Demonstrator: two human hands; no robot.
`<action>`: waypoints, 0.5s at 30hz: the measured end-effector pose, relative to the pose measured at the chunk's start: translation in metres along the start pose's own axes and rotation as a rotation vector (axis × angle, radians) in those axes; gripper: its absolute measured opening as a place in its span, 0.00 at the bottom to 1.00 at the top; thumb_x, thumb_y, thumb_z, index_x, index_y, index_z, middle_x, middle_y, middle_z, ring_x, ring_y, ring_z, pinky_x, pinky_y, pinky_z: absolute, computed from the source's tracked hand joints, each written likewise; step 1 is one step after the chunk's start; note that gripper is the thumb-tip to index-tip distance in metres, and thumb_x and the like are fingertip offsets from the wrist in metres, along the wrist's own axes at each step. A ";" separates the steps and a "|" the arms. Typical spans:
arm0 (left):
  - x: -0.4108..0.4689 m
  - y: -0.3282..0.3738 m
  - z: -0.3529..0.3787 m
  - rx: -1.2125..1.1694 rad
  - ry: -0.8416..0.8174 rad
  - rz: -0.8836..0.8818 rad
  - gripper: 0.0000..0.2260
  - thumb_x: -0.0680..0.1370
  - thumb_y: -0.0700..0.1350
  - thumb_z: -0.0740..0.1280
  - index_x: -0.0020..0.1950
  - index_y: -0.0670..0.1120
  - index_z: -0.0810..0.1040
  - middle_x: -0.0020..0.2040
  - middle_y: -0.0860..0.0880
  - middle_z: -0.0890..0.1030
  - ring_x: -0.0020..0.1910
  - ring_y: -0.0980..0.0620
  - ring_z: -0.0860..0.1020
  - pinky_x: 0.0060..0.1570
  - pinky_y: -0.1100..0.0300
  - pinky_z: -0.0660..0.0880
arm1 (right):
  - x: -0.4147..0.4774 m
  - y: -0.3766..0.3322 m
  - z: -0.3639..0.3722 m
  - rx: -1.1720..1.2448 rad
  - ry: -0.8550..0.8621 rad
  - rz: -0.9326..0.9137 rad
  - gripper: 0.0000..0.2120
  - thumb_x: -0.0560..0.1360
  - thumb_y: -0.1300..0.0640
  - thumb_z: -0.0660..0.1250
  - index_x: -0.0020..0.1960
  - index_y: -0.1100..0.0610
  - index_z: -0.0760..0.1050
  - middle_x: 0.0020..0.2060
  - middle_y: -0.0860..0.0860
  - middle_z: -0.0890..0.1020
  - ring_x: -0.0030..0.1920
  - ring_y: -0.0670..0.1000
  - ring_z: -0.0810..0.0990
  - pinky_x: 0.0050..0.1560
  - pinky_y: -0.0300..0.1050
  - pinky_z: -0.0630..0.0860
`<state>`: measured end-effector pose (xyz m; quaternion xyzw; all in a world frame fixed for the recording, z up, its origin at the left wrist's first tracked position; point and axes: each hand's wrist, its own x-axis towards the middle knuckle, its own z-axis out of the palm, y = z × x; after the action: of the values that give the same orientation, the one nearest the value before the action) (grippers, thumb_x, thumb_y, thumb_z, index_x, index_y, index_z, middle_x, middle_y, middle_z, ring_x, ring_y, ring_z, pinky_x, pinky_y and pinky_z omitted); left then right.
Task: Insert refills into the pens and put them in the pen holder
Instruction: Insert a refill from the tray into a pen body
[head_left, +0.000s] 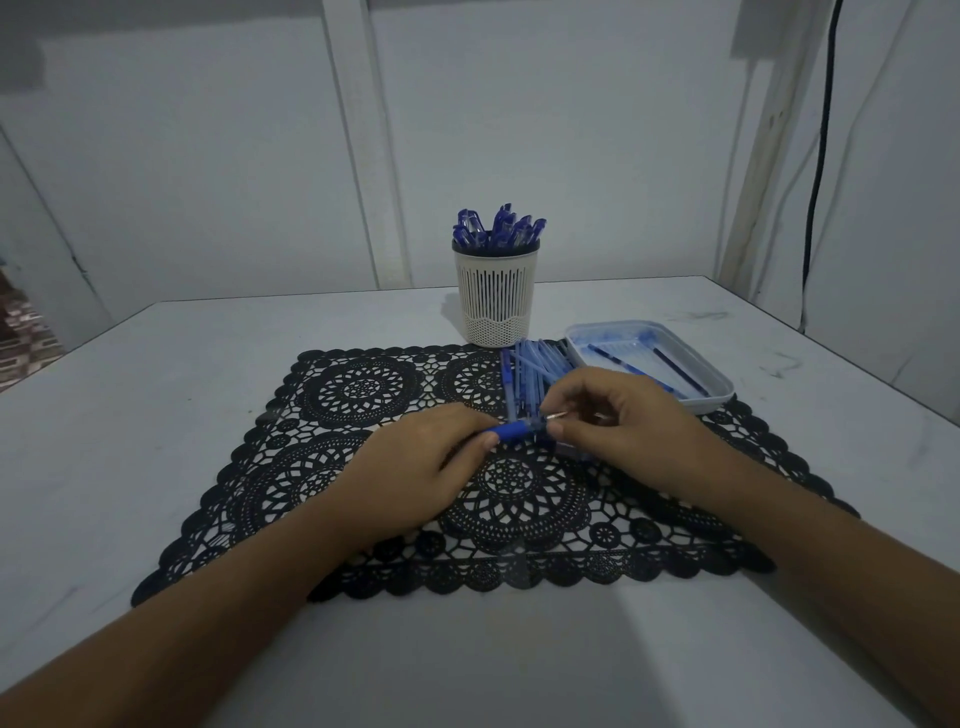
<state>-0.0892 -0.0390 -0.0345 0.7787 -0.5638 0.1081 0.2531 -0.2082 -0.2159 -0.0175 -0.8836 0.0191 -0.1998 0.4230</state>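
My left hand (415, 467) grips a blue pen (511, 430) by its barrel over the black lace mat (311, 415). The pen lies nearly level, tip end toward the right. My right hand (623, 415) pinches a thin refill (555, 414) at the pen's open end, the two touching. Behind my hands lies a pile of clear blue pen barrels (530, 369). A white slotted pen holder (496, 296) stands upright at the mat's far edge with several blue-capped pens (498, 228) in it.
A shallow clear plastic tray (711, 379) with a few refills (675, 369) sits right of the holder, on the mat's far right corner. The white table (156, 364) ends at a pale wall behind. A black cable (818, 156) hangs at the far right.
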 end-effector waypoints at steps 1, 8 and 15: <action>0.000 -0.001 -0.001 -0.031 -0.002 -0.030 0.17 0.77 0.55 0.54 0.56 0.50 0.77 0.38 0.64 0.71 0.39 0.64 0.72 0.36 0.72 0.66 | 0.000 0.000 -0.002 0.022 0.024 -0.006 0.09 0.71 0.64 0.69 0.42 0.50 0.76 0.37 0.50 0.80 0.38 0.46 0.77 0.42 0.34 0.74; -0.002 -0.010 -0.003 -0.014 0.031 -0.093 0.18 0.76 0.56 0.53 0.57 0.50 0.77 0.44 0.58 0.77 0.40 0.62 0.73 0.40 0.64 0.70 | 0.004 0.010 -0.009 -0.069 0.065 0.069 0.05 0.72 0.59 0.69 0.43 0.49 0.78 0.39 0.51 0.82 0.37 0.45 0.78 0.41 0.33 0.73; -0.002 -0.010 -0.003 0.022 0.038 -0.114 0.18 0.77 0.56 0.53 0.57 0.52 0.76 0.44 0.58 0.77 0.41 0.61 0.73 0.41 0.64 0.71 | -0.001 0.008 0.001 -0.500 -0.218 -0.230 0.09 0.72 0.60 0.69 0.51 0.51 0.82 0.47 0.46 0.80 0.48 0.41 0.75 0.52 0.34 0.70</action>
<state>-0.0802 -0.0334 -0.0351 0.8102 -0.5124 0.1143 0.2609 -0.2078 -0.2198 -0.0242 -0.9730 -0.0781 -0.1397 0.1662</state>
